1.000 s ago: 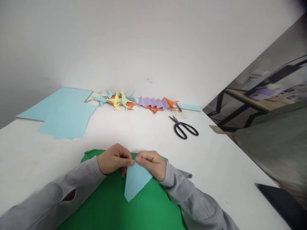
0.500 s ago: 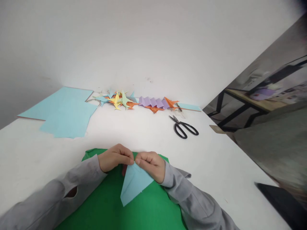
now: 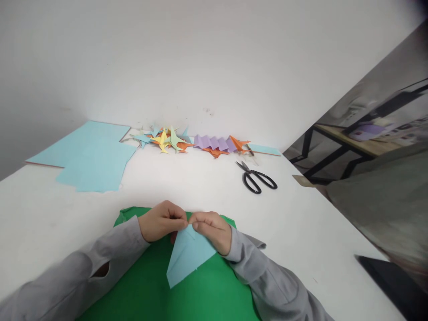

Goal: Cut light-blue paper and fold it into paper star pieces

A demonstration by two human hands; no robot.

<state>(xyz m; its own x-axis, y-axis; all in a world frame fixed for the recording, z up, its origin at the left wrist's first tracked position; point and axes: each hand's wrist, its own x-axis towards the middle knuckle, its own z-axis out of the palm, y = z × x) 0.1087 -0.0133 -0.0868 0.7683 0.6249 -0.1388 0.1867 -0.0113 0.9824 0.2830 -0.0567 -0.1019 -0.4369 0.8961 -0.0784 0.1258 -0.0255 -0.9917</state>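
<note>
Close in front of me, a light blue folded paper (image 3: 189,256) hangs from its top point, with crease lines across its face. My left hand (image 3: 164,221) pinches that top point from the left, thumb and forefinger pressed together. From the right, my right hand (image 3: 213,229) grips the same tip and the paper's upper right edge, its fingers curled under. The fingertips of both hands nearly meet. Beneath the paper is green cloth (image 3: 207,298), which covers the near side of the white table (image 3: 187,183).
Black-handled scissors (image 3: 257,177) lie slightly open to the right. Light blue paper sheets (image 3: 96,156) are stacked at the left. Along the wall sit several colourful folded paper shapes (image 3: 167,140) and a purple pleated paper (image 3: 214,142). A dark flat object (image 3: 394,281) is at the right edge.
The paper's lower corner has swung very slightly left, and a small crease near its tip shows more. Both hands keep their pinch in nearly the same place.
</note>
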